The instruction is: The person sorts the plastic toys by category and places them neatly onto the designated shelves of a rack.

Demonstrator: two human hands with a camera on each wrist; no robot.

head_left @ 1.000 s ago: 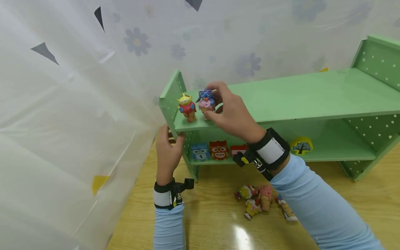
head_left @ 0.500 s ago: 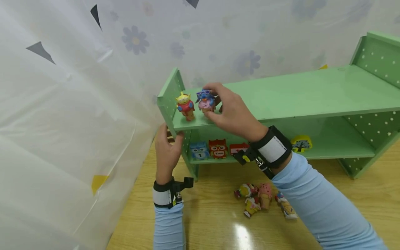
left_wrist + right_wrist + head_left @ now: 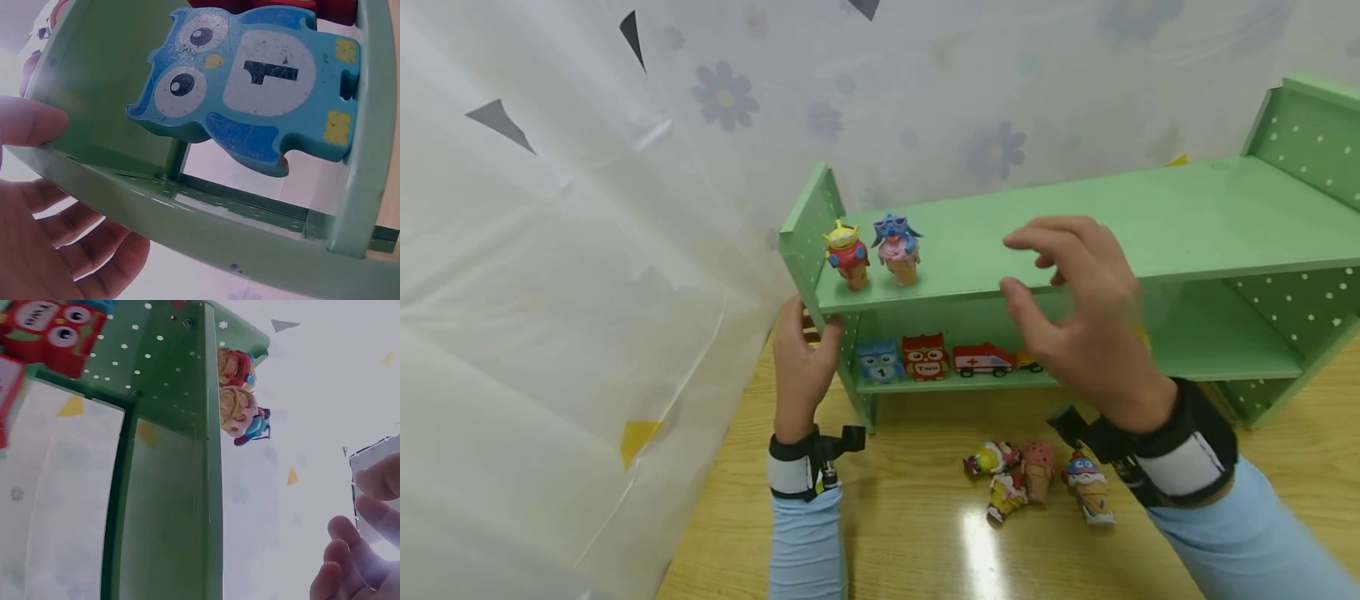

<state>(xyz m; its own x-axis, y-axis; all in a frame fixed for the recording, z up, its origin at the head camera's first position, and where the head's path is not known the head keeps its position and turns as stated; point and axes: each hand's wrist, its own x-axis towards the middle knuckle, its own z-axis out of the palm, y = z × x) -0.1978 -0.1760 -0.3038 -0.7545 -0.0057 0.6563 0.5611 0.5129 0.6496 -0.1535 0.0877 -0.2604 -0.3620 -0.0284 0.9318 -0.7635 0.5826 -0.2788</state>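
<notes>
My left hand (image 3: 807,367) holds the left side panel of a green shelf (image 3: 1075,225). In the left wrist view the thumb (image 3: 34,122) lies on one side of the panel's edge and the fingers on the other. My right hand (image 3: 1086,312) is in the air before the shelf, thumb and fingers spread apart, holding nothing. To its left, two ice-cream-cone figurines stand upright on the top board: a blue character figurine (image 3: 898,250) on pink ice cream, and a yellow-headed, red figurine (image 3: 847,255) beside the side panel.
On the lower board stand a blue owl block (image 3: 880,363), a red owl block (image 3: 925,358), an ambulance block (image 3: 983,360) and yellow pieces partly behind my right hand. Several cone figurines (image 3: 1037,471) lie on the wooden table (image 3: 910,533). A pale plastic sheet (image 3: 587,333) hangs left and behind.
My right hand has let go of the blue character figurine and moved right, away from it. The figurine now stands by itself on the top board. My left hand has kept its place.
</notes>
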